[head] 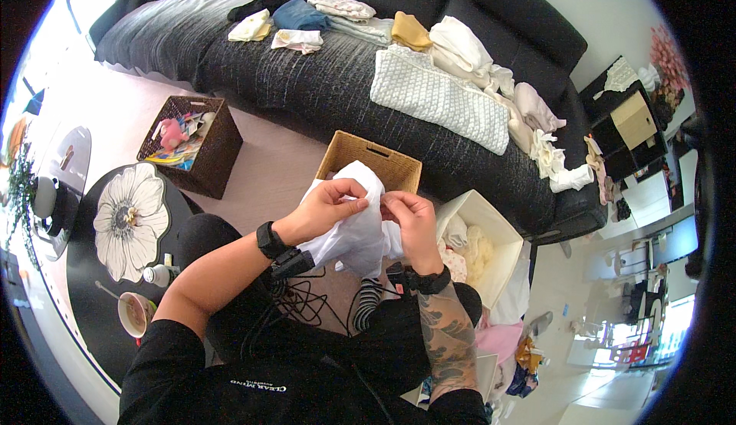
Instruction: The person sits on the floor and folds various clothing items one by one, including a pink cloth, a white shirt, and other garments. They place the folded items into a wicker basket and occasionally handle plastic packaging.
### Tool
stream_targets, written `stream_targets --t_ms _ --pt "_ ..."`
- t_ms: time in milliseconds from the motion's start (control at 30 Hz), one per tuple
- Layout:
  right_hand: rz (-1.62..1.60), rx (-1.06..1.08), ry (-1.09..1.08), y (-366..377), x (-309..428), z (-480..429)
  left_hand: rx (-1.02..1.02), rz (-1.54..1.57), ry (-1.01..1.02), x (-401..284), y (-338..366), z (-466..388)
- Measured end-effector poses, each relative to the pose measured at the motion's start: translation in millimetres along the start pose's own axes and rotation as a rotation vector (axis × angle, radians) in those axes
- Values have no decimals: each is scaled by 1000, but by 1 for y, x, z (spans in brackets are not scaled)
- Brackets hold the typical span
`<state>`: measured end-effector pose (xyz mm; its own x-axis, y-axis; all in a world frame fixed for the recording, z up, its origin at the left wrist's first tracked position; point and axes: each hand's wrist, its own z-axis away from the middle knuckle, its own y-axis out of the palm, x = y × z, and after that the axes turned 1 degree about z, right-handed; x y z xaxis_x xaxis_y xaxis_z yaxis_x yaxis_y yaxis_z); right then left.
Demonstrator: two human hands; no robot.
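A white cloth garment (352,238) hangs between my two hands above my lap. My left hand (330,203) pinches its upper edge between thumb and fingers. Close beside it, my right hand (413,218) grips the same fabric with bent fingers. Folds hide the garment's shape, so I cannot tell what kind it is. Just beyond my hands stands a tan woven basket (397,166), partly covered by the cloth. To the right, a cream storage bin (497,209) holds crumpled white and pale yellow clothes (480,252).
A black sofa (287,91) bears folded clothes (302,15) and a white knitted blanket (440,94). On the left are a dark woven basket (215,152) of toys and a black table (92,304) with a cup (135,313). Black cables (302,298) lie by my feet.
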<state>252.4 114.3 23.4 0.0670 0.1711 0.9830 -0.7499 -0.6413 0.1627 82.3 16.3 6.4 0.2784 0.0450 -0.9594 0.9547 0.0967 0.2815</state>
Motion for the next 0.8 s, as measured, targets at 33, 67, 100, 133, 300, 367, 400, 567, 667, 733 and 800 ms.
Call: stream_targets --t_ms 33,67,100,133,300,367,400,567,667,733,800 --pt "-32 13 -16 -1 1 0 17 27 7 0 0 0" --pt "-65 15 -9 -2 2 0 -1 12 -16 0 -1 0" --pt "-114 34 -10 -2 2 0 -3 6 -31 0 -1 0" --pt "-73 75 19 -2 1 1 -5 -1 -45 1 0 0" --pt "389 22 -78 -2 -6 2 42 -441 121 1 3 2" --pt "370 -3 -79 -6 -9 1 32 -498 108 1 3 3" --pt "337 -21 -85 -8 -10 0 -6 -436 59 1 3 2" --pt "410 -193 -211 -23 -10 -10 -156 -150 26 4 -4 -3" --pt "347 -143 -238 -28 -5 -11 -168 -114 -38 4 -8 -6" --pt "232 -72 -172 -28 -3 -10 -180 -78 -64 3 -9 -6" --pt "123 -35 -99 -26 0 -8 -178 -34 -100 2 -7 -5"
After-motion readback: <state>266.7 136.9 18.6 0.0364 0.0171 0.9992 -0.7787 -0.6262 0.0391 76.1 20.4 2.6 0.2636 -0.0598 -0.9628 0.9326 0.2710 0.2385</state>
